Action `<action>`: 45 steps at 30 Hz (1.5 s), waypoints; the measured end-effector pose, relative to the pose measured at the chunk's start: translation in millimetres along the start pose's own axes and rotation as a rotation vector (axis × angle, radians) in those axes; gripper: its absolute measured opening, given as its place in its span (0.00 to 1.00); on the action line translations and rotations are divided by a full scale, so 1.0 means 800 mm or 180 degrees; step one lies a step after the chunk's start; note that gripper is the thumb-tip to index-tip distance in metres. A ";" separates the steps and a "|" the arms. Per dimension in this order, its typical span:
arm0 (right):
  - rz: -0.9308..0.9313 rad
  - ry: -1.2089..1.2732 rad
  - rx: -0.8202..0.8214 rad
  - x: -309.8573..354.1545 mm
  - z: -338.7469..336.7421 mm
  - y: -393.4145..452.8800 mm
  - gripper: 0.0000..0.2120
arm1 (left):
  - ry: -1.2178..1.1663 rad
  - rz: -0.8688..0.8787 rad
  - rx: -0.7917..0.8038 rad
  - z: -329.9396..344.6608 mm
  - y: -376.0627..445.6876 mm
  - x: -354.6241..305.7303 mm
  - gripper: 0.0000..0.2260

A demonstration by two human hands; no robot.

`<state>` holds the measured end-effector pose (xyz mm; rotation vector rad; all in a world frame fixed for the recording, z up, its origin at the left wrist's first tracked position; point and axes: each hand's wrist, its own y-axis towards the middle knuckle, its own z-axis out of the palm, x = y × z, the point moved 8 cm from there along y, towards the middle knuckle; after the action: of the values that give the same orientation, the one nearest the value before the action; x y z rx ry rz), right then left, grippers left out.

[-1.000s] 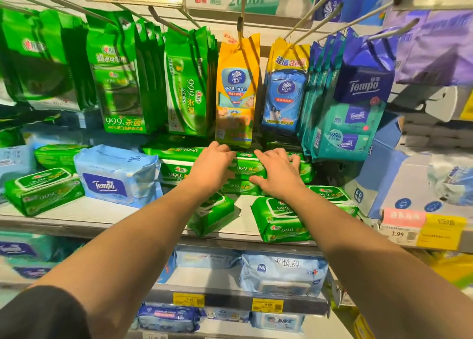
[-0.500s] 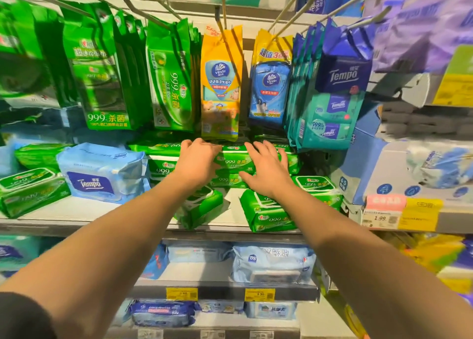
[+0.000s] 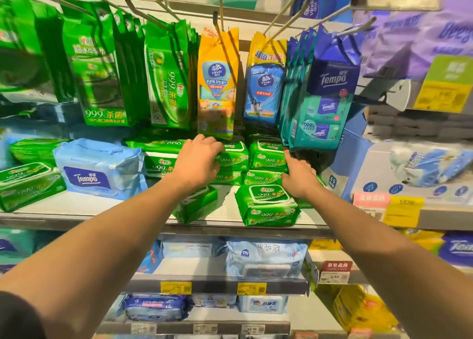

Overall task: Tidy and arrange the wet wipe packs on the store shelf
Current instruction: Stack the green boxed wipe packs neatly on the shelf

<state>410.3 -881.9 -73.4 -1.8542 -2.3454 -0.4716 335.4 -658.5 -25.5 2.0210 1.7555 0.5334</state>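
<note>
1. Left hand (image 3: pixel 197 160) curls its fingers over the top left green pack (image 3: pixel 231 156) in the stacked row on the shelf (image 3: pixel 76 210).
2. Right hand (image 3: pixel 298 177) presses loosely spread fingers against the right stack (image 3: pixel 267 159), gripping nothing.
3. Just below the fingertips, another green pack (image 3: pixel 266 205) lies at the shelf front.

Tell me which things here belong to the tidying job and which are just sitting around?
Part of the job:
- stacked green wipe packs
- front green pack
- left hand
- right hand

Just there:
- blue Tempo pack
- hanging yellow Vinda pack
- yellow price tags
</note>
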 end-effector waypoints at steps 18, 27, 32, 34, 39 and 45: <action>0.0277 0.1680 -0.0516 -0.011 -0.008 0.015 0.20 | 0.0446 -0.0081 0.0237 0.015 0.003 0.014 0.13; 0.0110 0.1290 -0.0400 0.004 -0.001 0.031 0.25 | -0.0174 -0.0035 0.0075 0.024 0.012 0.010 0.14; 0.0004 0.1295 -0.0393 0.005 0.001 0.030 0.26 | -0.0153 0.0014 0.0075 0.027 0.012 0.009 0.15; -0.0010 0.1323 -0.0397 0.007 0.000 0.026 0.27 | -0.0028 0.0064 0.0128 0.027 0.013 0.010 0.17; 0.0008 0.0895 -0.0223 0.010 0.000 0.015 0.31 | 0.0635 -0.0077 0.0099 0.027 0.013 0.009 0.21; 0.0222 0.0486 -0.0188 -0.010 -0.011 -0.012 0.09 | 0.0527 -0.0403 0.0201 0.020 0.007 0.005 0.21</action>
<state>401.9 -893.7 -68.6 -1.8464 -2.1840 -0.6560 349.4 -656.1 -36.2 1.9389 2.0060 0.6275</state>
